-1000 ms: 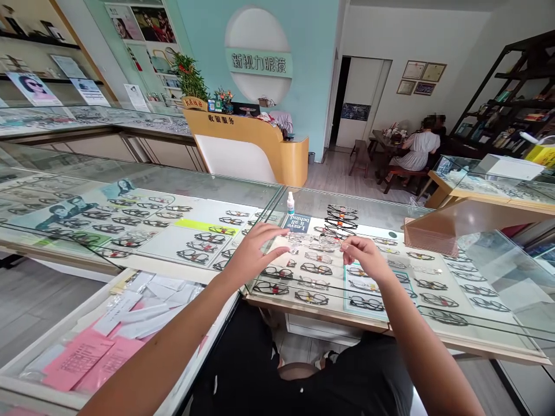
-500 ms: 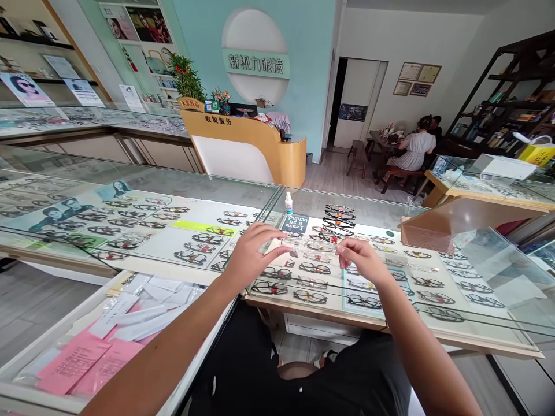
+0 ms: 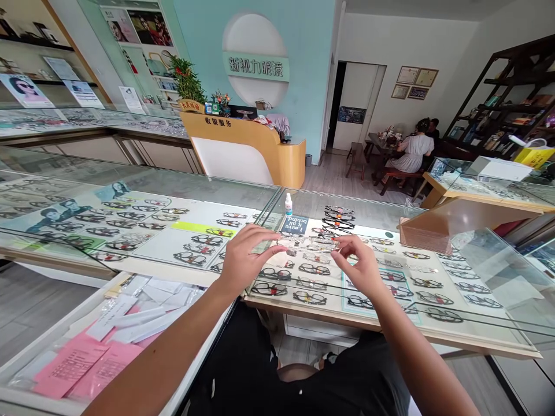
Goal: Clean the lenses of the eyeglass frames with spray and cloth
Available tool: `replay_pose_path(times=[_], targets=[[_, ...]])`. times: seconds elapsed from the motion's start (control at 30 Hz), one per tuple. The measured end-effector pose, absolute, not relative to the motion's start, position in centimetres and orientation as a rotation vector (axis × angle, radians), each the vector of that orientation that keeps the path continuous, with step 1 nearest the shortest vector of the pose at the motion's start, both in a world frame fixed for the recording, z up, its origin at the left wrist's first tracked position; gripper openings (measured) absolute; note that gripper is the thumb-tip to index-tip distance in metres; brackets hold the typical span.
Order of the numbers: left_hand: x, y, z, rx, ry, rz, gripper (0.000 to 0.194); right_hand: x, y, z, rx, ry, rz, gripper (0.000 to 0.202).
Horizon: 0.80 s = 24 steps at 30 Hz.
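Left grip [image 3: 245, 254] closed on one side of clear-framed glasses [image 3: 298, 241], right grip [image 3: 361, 264] beside the other, hold unclear

One bottle [image 3: 288, 204] stands beyond the left hand [image 3: 243, 255]; four wall frames [image 3: 408, 75] hang far beyond the right hand [image 3: 361, 267].

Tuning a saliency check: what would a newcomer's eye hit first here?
Probably the left hand and right hand near centre, over a glass display case with rows of eyeglasses. Next, the big white disc on the turquoise wall behind, above centre. Then the pink slips at lower left.
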State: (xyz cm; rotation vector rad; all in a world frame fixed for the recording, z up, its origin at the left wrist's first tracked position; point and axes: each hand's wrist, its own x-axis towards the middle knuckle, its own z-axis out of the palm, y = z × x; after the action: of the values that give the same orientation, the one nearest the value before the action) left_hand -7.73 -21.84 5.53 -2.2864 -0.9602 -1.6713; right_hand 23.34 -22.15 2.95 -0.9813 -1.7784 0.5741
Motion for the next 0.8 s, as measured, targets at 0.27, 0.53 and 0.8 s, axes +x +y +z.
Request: replay_pose_path(times=[0.27,0.53,0.8], targets=[[-7.5,-22.9,5.7,-2.277,-0.960,-1.678,0.017,22.8,-22.8,2.8,-1.043,-1.775,0.372,0.029],[-7.9,-23.3,6.1,-2.278,-0.977,-1.680,0.013,22.5,-23.6,2.9,-1.092,-1.797,0.381,0.032],[-8.4,-23.1,5.9,-2.220,-0.867,-1.570,0.015,22.5,-24.4,4.9,-1.061,-1.839,0.183,0.026]])
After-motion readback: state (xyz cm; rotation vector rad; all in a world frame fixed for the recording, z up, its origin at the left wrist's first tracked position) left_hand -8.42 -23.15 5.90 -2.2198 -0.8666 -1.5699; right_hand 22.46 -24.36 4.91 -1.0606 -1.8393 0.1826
